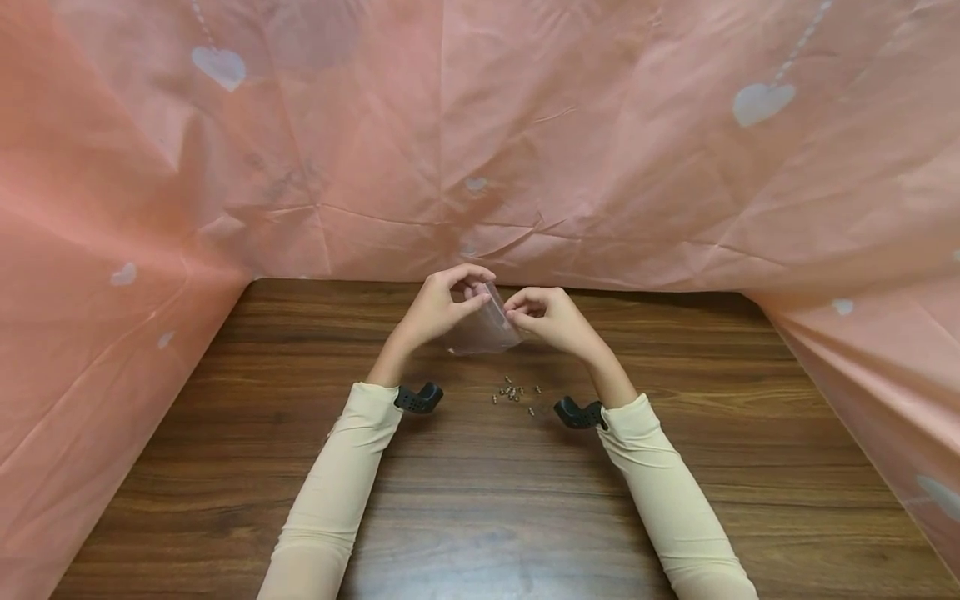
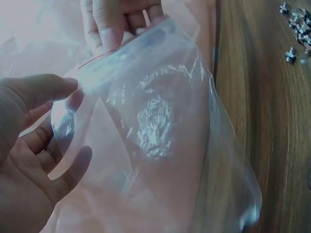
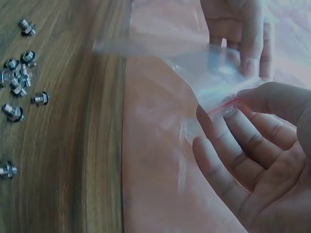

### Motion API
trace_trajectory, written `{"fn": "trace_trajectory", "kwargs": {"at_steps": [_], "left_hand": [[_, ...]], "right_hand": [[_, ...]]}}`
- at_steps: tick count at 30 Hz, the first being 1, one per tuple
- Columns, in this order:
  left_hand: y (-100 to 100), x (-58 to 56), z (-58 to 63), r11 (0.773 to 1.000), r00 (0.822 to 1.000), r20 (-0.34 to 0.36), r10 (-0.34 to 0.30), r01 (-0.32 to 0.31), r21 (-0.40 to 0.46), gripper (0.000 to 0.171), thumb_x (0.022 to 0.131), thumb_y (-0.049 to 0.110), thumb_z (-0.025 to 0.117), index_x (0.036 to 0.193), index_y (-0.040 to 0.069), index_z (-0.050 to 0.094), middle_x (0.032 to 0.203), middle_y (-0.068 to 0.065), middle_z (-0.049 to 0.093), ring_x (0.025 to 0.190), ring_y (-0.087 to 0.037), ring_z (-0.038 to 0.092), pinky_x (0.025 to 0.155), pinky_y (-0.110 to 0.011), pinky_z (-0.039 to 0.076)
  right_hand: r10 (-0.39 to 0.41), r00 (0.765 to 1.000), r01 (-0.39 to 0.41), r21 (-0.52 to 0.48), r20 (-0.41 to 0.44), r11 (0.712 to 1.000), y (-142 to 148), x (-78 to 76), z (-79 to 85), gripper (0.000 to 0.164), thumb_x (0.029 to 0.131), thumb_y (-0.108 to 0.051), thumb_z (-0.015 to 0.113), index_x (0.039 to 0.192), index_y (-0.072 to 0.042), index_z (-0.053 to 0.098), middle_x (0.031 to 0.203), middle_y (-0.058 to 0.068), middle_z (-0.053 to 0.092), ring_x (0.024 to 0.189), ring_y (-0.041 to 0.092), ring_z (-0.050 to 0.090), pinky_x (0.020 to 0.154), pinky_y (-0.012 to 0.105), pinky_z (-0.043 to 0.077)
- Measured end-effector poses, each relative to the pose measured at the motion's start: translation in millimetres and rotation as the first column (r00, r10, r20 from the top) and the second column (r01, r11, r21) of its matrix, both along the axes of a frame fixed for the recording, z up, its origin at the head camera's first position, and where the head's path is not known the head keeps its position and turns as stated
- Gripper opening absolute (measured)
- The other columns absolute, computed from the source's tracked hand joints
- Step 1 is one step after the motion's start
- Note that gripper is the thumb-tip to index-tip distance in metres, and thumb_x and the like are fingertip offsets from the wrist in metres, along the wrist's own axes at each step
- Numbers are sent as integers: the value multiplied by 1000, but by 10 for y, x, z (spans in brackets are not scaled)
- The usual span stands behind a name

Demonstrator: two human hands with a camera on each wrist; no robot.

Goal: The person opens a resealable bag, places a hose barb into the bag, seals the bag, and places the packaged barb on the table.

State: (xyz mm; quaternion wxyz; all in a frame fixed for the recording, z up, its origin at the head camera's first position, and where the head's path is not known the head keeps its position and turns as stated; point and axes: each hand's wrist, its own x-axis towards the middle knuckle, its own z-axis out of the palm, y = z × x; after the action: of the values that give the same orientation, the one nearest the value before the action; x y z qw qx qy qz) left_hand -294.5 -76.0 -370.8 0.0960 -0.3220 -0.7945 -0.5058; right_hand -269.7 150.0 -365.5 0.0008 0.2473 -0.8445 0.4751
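Observation:
Both hands hold a clear plastic zip bag [image 1: 483, 332] above the far part of the wooden table. My left hand [image 1: 442, 307] pinches one end of its top edge between thumb and fingers. At the other end of that edge, my right hand [image 1: 551, 318] pinches the bag near the red seal line [image 3: 222, 106]. The bag hangs slack and see-through in the left wrist view, with glare on its film. Several small metal screw-like fittings [image 1: 513, 392] with dark rings lie loose on the table below the hands, nearer the body.
The dark wood-grain table [image 1: 480, 500] runs up to a pink cloth [image 1: 480, 150] with white hearts, which hangs behind and along both sides. A black wrist camera [image 1: 420, 398] sits on the left wrist, another black camera [image 1: 579, 412] on the right.

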Motion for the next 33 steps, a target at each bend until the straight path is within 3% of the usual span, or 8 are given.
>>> {"fn": "trace_trajectory", "kwargs": {"at_steps": [2, 8, 21, 25, 29, 33], "left_hand": [[-8, 24, 21, 1000, 1000, 7, -6, 6, 10, 27, 92, 3, 73, 117, -3, 69, 94, -13, 70, 86, -19, 63, 84, -41, 54], [-13, 46, 20, 1000, 999, 49, -1, 1, -11, 22, 92, 5, 73, 113, 1, 72, 93, -11, 71, 85, -17, 63, 84, -38, 53], [9, 24, -84, 1000, 998, 67, -10, 11, -5, 18, 92, 5, 73, 110, 1, 72, 99, -13, 72, 92, -21, 66, 92, -42, 54], [19, 32, -79, 997, 997, -23, 69, -70, -35, 28, 89, 7, 77, 116, 1, 70, 110, -14, 70, 105, -27, 63, 99, -42, 49], [27, 65, -35, 979, 972, -127, 199, -202, -17, 34, 85, 9, 81, 116, 3, 69, 112, -16, 65, 108, -32, 57, 99, -43, 45], [37, 116, 17, 976, 973, -77, 219, -219, 17, 22, 86, 8, 79, 105, 2, 70, 97, -14, 67, 91, -29, 63, 86, -37, 52]], "right_hand": [[11, 1000, -10, -15, 23, 1000, -7, 3, -4, 12, 94, -4, 67, 102, 4, 73, 92, 21, 75, 79, 11, 68, 69, 20, 51], [27, 996, -25, -29, 89, 999, -25, 1, -34, 12, 94, -3, 68, 100, 6, 73, 91, 23, 74, 74, 8, 66, 66, 20, 53], [44, 991, -41, -24, 125, 999, -59, -20, -116, 11, 92, 0, 67, 96, 7, 73, 85, 19, 73, 70, 8, 64, 66, 23, 54], [35, 991, -30, -36, 132, 999, -77, -18, -127, 10, 92, 0, 66, 96, 8, 72, 83, 19, 73, 69, 9, 64, 67, 29, 57], [21, 991, -13, -62, 132, 998, -100, -17, -137, 11, 93, 0, 66, 97, 9, 72, 85, 20, 72, 69, 8, 65, 67, 28, 58], [-14, 989, 30, -108, 147, 994, -128, -3, -133, 13, 92, 2, 64, 98, 11, 71, 88, 23, 72, 71, 6, 65, 66, 22, 57]]}}
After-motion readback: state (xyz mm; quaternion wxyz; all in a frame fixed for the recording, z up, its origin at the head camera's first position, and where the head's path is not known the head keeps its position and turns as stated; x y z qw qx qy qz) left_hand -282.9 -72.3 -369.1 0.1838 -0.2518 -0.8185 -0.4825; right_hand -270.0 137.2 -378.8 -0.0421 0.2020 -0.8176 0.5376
